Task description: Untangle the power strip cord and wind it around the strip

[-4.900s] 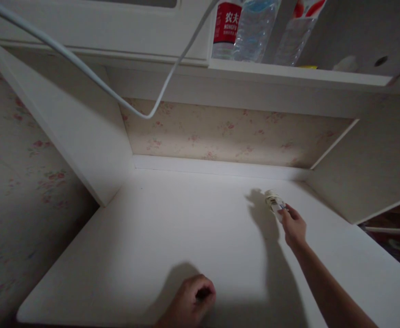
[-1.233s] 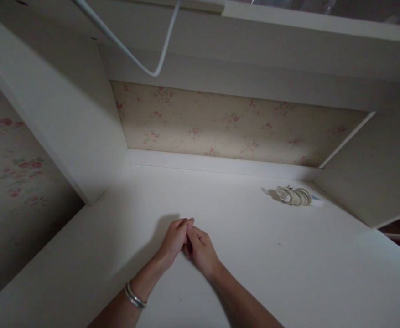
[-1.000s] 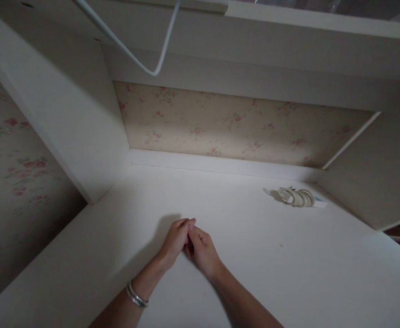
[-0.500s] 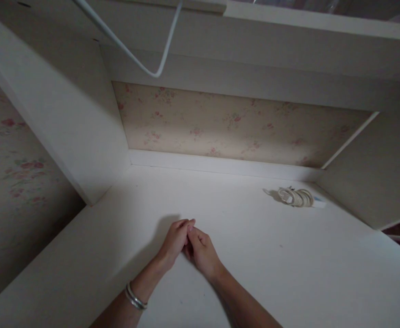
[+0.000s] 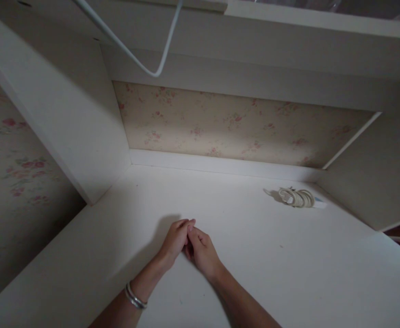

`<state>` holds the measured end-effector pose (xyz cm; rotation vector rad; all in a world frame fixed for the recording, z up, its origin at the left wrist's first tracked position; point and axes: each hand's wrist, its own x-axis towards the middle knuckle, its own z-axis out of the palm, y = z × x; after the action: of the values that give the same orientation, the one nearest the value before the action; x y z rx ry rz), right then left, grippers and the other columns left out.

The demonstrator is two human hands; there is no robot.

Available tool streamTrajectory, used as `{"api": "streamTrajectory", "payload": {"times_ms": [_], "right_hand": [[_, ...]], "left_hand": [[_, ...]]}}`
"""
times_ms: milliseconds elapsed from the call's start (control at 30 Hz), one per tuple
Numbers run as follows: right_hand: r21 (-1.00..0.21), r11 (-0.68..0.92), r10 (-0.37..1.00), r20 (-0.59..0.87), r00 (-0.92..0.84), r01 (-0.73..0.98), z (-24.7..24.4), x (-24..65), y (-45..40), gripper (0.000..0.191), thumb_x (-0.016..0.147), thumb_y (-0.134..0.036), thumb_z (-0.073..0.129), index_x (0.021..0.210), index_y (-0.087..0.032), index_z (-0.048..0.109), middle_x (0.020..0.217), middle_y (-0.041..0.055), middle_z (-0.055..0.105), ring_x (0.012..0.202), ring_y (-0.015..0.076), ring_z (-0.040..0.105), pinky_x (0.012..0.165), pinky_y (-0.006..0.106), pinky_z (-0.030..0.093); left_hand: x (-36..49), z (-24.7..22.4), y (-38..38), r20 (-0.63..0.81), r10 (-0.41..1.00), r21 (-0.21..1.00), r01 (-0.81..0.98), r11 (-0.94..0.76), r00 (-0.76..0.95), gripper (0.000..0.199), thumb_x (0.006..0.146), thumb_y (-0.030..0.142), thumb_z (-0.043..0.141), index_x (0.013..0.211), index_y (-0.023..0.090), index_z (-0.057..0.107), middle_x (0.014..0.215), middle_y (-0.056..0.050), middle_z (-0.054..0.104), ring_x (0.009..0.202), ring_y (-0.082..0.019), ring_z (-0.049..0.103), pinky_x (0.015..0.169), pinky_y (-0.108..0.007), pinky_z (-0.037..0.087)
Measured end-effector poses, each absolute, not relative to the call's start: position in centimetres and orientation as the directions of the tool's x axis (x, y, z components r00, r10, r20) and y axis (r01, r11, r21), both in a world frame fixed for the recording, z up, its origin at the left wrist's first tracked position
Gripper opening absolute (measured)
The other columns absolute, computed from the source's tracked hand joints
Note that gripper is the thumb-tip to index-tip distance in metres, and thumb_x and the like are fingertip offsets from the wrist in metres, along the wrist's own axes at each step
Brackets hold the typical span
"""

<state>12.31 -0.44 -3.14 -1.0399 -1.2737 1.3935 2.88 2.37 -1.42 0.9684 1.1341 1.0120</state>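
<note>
Hands: the bare left hand (image 5: 175, 240) and bare right hand (image 5: 205, 256) were pressed together, fingers curled in, resting over the white tabletop (image 5: 241, 273). Couldn't see anything between them, though the palms were hidden so I can't swear to it.
Coiled cable: the off-white cable, wound in round loops (image 5: 299, 198), sat on the tabletop at roughly 2 o'clock from the hands, well apart from them and not touched by either.
Long axis: pretty much 9 to 3 o'clock, tipped a touch toward 4. The loops made up the 9 o'clock end, and a white block with a bluish patch (image 5: 319, 204) was at the 3 o'clock end.
Nearer hand: the right, no contest. The left one was on the far side of it, with shiny silver bangles (image 5: 135, 297) around that wrist.
Back and side: the cable lay near the white back ledge (image 5: 220, 164), closer to the pale side panel (image 5: 374, 173) at about 3 o'clock.
Containers: none seen on the tabletop. Up at 1 o'clock, the white upper shelf (image 5: 305, 19) had some clear plastic stuff (image 5: 319, 5) on it, too cropped to say what, or whether it held anything.
</note>
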Motion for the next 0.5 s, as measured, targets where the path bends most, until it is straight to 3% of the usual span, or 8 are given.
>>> {"api": "streamTrajectory", "payload": {"times_ms": [500], "right_hand": [[-0.998,-0.013,0.982,-0.001,-0.191,-0.063,-3.02,12.32,-0.45,0.055,0.087,-0.068,0.034,0.063,-0.02,0.045,0.047,-0.0054,0.042,0.044,0.0085,0.033,0.045,0.023,0.024]], "left_hand": [[2.77,-2.3,2.57,-0.259,0.954,0.952,-0.125,0.279,0.154,0.042,0.068,0.055,0.065,0.059,0.018,0.046,0.043,0.007,0.04,0.036,-0.008,0.035,0.036,-0.021,0.022]]}}
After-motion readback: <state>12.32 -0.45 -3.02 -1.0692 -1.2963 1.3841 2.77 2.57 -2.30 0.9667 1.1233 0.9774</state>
